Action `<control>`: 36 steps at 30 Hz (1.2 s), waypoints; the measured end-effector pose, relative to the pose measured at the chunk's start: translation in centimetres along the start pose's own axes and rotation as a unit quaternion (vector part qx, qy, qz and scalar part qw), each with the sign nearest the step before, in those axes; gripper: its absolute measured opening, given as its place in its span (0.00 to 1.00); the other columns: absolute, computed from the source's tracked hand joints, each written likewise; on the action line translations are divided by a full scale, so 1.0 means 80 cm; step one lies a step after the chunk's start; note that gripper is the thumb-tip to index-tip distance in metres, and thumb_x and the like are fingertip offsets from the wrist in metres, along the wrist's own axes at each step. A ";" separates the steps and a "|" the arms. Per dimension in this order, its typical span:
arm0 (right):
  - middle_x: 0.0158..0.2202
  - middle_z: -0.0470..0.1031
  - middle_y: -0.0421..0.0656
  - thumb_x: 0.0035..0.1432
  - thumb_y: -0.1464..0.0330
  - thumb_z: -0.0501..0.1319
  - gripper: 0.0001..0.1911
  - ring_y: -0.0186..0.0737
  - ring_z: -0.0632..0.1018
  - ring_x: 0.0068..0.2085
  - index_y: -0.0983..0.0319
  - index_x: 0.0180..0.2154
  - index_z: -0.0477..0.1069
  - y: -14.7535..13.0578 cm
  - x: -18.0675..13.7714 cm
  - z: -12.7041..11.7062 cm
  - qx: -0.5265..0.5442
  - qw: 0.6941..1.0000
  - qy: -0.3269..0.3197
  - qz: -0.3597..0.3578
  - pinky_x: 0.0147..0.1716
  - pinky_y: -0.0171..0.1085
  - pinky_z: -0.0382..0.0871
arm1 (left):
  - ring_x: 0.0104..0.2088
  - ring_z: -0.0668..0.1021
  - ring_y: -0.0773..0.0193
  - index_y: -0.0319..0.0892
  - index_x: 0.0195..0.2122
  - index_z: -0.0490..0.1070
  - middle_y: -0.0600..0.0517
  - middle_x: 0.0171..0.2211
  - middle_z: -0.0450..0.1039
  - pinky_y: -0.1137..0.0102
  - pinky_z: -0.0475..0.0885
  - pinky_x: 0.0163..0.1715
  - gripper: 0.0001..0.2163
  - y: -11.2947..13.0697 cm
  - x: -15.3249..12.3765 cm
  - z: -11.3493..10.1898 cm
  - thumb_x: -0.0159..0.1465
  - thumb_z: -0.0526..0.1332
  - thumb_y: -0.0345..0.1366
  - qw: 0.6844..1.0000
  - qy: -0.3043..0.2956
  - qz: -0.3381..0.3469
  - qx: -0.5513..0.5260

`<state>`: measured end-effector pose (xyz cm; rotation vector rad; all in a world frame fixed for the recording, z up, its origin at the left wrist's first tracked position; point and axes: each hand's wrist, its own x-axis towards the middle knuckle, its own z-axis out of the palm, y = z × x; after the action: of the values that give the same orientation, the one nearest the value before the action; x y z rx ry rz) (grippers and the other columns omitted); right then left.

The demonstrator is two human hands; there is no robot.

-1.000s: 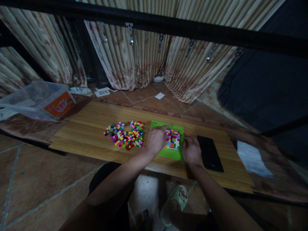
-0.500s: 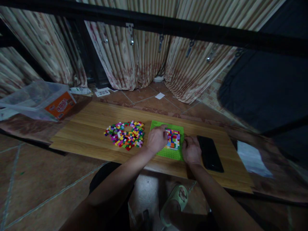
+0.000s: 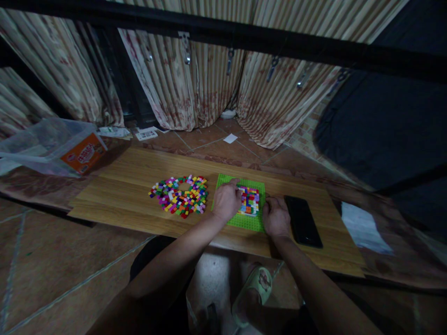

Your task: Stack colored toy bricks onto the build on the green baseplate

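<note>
A green baseplate (image 3: 249,222) lies on the low wooden table (image 3: 122,186), with a block of small coloured bricks (image 3: 249,201) built on its middle. My left hand (image 3: 226,201) rests on the plate's left part, fingers curled against the left side of the block. My right hand (image 3: 275,217) sits at the plate's right edge, fingers bent and pressed on the plate beside the block. A loose pile of coloured bricks (image 3: 179,196) lies on the table to the left of my left hand.
A black phone (image 3: 302,220) lies flat just right of my right hand. A clear plastic bag with an orange box (image 3: 82,153) sits off the table's far left corner. Curtains hang behind. My sandalled foot (image 3: 256,286) shows under the table's near edge.
Both hands stay at the block; my left index finger has stretched a little along the block's top edge. The view has shifted slightly.
</note>
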<state>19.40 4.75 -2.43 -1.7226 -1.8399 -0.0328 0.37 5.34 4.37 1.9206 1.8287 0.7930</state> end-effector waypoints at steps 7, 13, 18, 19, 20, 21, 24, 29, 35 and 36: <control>0.39 0.73 0.49 0.59 0.70 0.50 0.11 0.45 0.72 0.43 0.61 0.36 0.71 0.000 0.000 0.000 0.001 1.000 0.009 -0.009 0.47 0.42 0.67 | 0.42 0.80 0.61 0.41 0.57 0.67 0.49 0.39 0.80 0.69 0.73 0.46 0.20 0.002 -0.001 0.000 0.62 0.57 0.31 0.999 0.012 -0.029 -0.016; 0.39 0.73 0.49 0.59 0.70 0.50 0.12 0.45 0.72 0.43 0.61 0.36 0.71 -0.002 0.000 -0.001 0.001 1.000 0.009 -0.006 0.47 0.43 0.67 | 0.39 0.80 0.62 0.40 0.55 0.68 0.49 0.39 0.80 0.70 0.73 0.45 0.20 0.002 -0.002 0.001 0.62 0.56 0.29 0.999 0.015 -0.022 -0.038; 0.42 0.72 0.51 0.60 0.69 0.49 0.12 0.46 0.71 0.45 0.63 0.37 0.71 0.000 -0.002 0.000 0.001 1.000 0.003 -0.009 0.49 0.44 0.67 | 0.39 0.80 0.63 0.40 0.57 0.66 0.50 0.38 0.80 0.70 0.73 0.44 0.21 -0.005 -0.006 0.004 0.62 0.56 0.30 0.998 0.015 -0.011 -0.060; 0.42 0.72 0.51 0.60 0.68 0.49 0.12 0.46 0.71 0.45 0.63 0.37 0.71 0.001 -0.002 0.001 0.002 1.000 0.003 -0.010 0.49 0.44 0.66 | 0.39 0.80 0.63 0.40 0.58 0.65 0.50 0.37 0.80 0.70 0.73 0.44 0.21 -0.006 -0.007 0.004 0.63 0.56 0.31 0.998 0.014 -0.011 -0.058; 0.42 0.72 0.51 0.60 0.68 0.49 0.13 0.46 0.71 0.45 0.63 0.37 0.71 0.002 -0.002 0.001 0.001 1.000 0.003 -0.011 0.50 0.44 0.66 | 0.39 0.80 0.62 0.40 0.58 0.66 0.50 0.37 0.80 0.70 0.73 0.45 0.21 -0.008 -0.008 0.004 0.63 0.56 0.31 0.998 0.014 -0.011 -0.055; 0.41 0.72 0.50 0.59 0.68 0.49 0.13 0.46 0.71 0.45 0.63 0.38 0.71 0.004 -0.002 0.002 -0.001 1.000 0.002 -0.012 0.49 0.45 0.66 | 0.40 0.80 0.62 0.41 0.57 0.67 0.50 0.37 0.80 0.70 0.73 0.45 0.20 -0.010 -0.009 0.003 0.64 0.55 0.32 0.999 0.015 -0.009 -0.049; 0.40 0.72 0.50 0.59 0.68 0.49 0.12 0.46 0.71 0.44 0.62 0.37 0.71 0.007 -0.002 0.004 -0.004 1.000 0.004 -0.015 0.49 0.45 0.66 | 0.41 0.80 0.62 0.42 0.53 0.71 0.50 0.37 0.80 0.70 0.72 0.47 0.16 -0.018 -0.008 -0.007 0.65 0.53 0.32 0.999 0.033 -0.003 -0.025; 0.41 0.72 0.50 0.60 0.67 0.49 0.13 0.47 0.72 0.46 0.61 0.37 0.70 0.008 -0.003 0.004 0.000 1.000 0.001 -0.016 0.50 0.45 0.66 | 0.43 0.80 0.62 0.44 0.52 0.72 0.48 0.43 0.79 0.70 0.72 0.46 0.17 -0.055 0.009 -0.047 0.65 0.52 0.29 0.994 0.077 -0.062 0.036; 0.41 0.71 0.51 0.60 0.66 0.48 0.13 0.48 0.72 0.47 0.62 0.37 0.70 0.010 -0.003 0.006 -0.008 1.000 -0.004 -0.016 0.51 0.47 0.67 | 0.49 0.77 0.56 0.41 0.52 0.72 0.43 0.48 0.76 0.66 0.70 0.51 0.18 -0.126 0.035 -0.094 0.62 0.54 0.30 0.970 0.083 -0.144 0.177; 0.41 0.72 0.51 0.60 0.66 0.48 0.14 0.49 0.72 0.47 0.62 0.37 0.70 0.011 -0.003 0.006 -0.011 1.000 -0.007 -0.017 0.50 0.47 0.67 | 0.50 0.77 0.54 0.39 0.50 0.73 0.41 0.47 0.76 0.65 0.70 0.51 0.16 -0.134 0.037 -0.097 0.62 0.55 0.31 0.967 0.076 -0.149 0.192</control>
<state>19.99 4.88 -3.28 -1.7113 -1.8846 -0.0565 -12.80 8.34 4.15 1.7658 2.4416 0.5254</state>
